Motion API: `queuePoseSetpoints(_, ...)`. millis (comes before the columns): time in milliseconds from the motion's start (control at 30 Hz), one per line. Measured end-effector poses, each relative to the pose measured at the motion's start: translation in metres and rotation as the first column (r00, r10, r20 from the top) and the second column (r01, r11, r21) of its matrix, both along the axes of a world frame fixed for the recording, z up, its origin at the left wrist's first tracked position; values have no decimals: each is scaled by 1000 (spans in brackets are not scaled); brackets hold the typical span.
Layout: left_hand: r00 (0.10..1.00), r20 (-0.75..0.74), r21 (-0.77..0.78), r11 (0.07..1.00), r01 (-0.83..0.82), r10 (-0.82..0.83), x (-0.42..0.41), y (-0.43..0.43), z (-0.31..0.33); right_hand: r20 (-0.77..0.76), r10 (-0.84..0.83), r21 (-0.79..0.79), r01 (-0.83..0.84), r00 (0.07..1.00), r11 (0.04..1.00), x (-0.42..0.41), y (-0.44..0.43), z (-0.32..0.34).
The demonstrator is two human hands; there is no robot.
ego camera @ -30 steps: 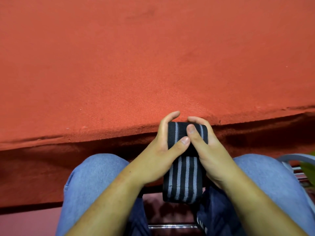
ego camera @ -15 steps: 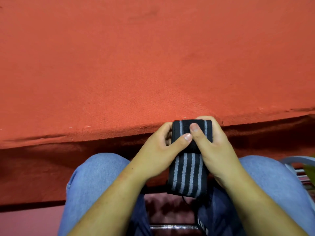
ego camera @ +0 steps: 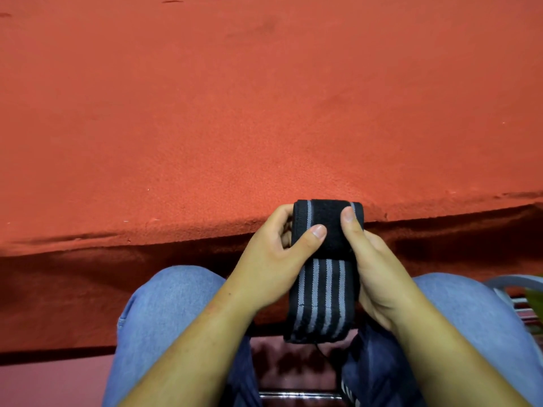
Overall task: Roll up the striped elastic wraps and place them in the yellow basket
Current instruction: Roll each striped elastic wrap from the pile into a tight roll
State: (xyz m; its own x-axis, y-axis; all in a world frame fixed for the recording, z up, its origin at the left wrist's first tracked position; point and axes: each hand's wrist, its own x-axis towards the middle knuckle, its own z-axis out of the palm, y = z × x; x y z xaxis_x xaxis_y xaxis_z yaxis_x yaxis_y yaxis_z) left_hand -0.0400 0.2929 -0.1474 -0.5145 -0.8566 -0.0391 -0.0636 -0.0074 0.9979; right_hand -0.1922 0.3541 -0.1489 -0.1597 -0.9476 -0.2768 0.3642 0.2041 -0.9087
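A black elastic wrap with grey stripes [ego camera: 321, 292] is partly rolled, and I hold it over my lap at the front edge of the red table. My left hand [ego camera: 270, 265] grips the roll from the left, thumb pressed on its black front patch. My right hand [ego camera: 379, 268] grips it from the right, thumb on top of the roll. The loose striped tail hangs down between my knees. The yellow basket is not in view.
The red felt-covered table [ego camera: 264, 113] fills the upper view, its front edge running just behind my hands. My knees in blue jeans [ego camera: 164, 312] sit below. A grey chair edge [ego camera: 511, 282] and something green show at the far right.
Both hands have turned the roll upward and away, taking in more of the tail. A black patch now faces me on the roll, and the hanging tail is shorter.
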Motion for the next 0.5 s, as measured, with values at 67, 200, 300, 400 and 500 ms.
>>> queuePoseSetpoints(67,1000,-15,5,1000,-7,7,-1,0,1,14,18,7,-18,1000,1000,0,0,1)
queuePoseSetpoints(200,999,41,-55,998,12,-10,-1,1,1,60,30,16,-31,998,999,1,1,2)
queuePoseSetpoints(300,995,103,-116,993,19,-7,-2,5,2,133,34,27,-38,991,999,3,1,3)
queuePoseSetpoints(400,990,139,-146,989,12,9,-2,7,1,183,41,48,-50,982,998,5,1,2)
queuePoseSetpoints(500,988,155,-166,986,21,5,-2,8,1,216,52,71,-68,975,995,6,0,1)
